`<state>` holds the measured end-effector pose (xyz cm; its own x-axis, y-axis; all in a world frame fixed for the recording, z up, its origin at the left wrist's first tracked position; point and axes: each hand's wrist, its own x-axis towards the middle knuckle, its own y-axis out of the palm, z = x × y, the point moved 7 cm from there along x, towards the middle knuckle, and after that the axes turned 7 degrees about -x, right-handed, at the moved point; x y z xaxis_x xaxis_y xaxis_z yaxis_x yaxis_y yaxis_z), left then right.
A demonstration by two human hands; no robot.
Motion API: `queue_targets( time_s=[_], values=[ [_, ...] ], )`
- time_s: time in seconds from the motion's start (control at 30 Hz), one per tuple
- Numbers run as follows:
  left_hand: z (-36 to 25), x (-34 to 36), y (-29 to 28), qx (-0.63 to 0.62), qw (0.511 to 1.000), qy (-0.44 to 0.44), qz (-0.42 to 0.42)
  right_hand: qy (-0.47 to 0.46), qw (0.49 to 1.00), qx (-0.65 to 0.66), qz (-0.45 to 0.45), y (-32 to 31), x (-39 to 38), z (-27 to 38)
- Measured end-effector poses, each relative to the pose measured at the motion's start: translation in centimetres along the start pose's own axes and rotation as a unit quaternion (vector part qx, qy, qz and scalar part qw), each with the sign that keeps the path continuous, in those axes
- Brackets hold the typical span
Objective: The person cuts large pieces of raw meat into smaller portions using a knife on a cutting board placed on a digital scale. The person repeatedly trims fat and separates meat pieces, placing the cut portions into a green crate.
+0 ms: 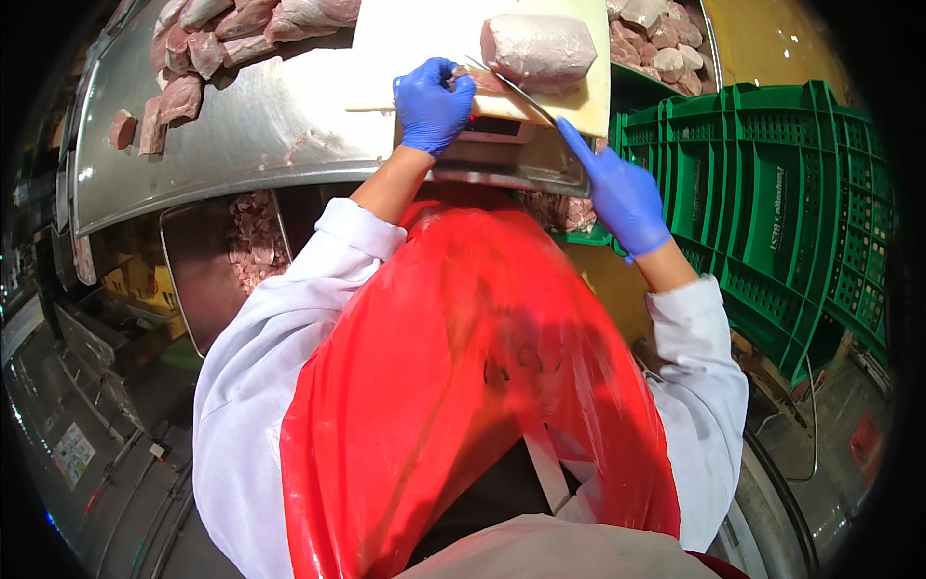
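Note:
A large, pale pink block of raw meat (540,48) lies on the white cutting board (405,53). My left hand (432,106), in a blue glove, is closed at the near left of the block, its fingers pinching the end of a small strip of meat (486,83). The knife (529,98) is in my right hand (625,198), also blue-gloved, with the index finger stretched along it. Its blade slants up and left across the strip, in front of the block. The knife's handle is hidden inside the glove.
Raw meat pieces (204,53) are heaped on the steel table (289,121) at the left. A container of meat chunks (666,43) stands at the far right, above stacked green crates (772,193). Below the table edge, a steel tub (198,275) holds meat trimmings (256,241).

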<state>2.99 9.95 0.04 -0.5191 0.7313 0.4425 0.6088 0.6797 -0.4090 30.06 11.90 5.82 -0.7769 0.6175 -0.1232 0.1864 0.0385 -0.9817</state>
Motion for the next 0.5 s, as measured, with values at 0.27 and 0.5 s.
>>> queue_targets(
  time_s=[0.27, 0.5],
  values=[
    [3.3, 2.3, -3.8, -0.095, 0.991, -0.095, -0.007, 0.0, 0.999, 0.034, -0.016, -1.3, -6.2, -2.4],
    [3.7, 3.2, -2.9, -0.13, 0.988, -0.079, -0.008, 0.034, 0.988, 0.097, -0.116, -2.7, 5.6, 3.7]
  ],
)
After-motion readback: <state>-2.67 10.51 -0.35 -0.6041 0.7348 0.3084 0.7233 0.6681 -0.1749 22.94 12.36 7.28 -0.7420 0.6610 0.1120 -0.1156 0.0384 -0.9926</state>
